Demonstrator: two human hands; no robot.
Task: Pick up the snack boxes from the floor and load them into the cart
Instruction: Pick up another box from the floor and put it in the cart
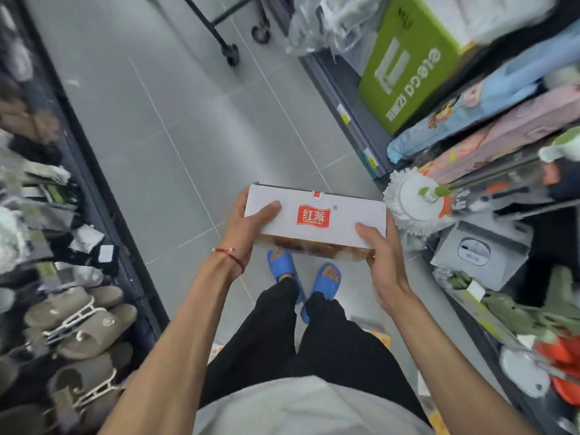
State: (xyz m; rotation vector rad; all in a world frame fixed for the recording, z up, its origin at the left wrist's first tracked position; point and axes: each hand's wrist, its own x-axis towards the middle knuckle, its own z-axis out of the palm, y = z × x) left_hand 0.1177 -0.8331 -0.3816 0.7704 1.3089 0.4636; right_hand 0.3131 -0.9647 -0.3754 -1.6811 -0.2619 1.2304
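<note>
A white snack box [332,211] with a red logo is held level in front of my body, above my feet. My left hand [248,227] grips its left end, thumb on top. At the right end my right hand [381,252] grips it the same way, thumb on the lid. The cart [230,36] shows only as dark legs and wheels at the top of the aisle, well ahead of the box. More snack boxes [381,335] lie on the floor behind my legs, mostly hidden.
I stand in a narrow grey-tiled aisle [163,127]. A shelf of slippers [81,321] runs along the left. On the right are shelves with a green carton [408,67], a mop head [414,199] sticking out near the box, and toys.
</note>
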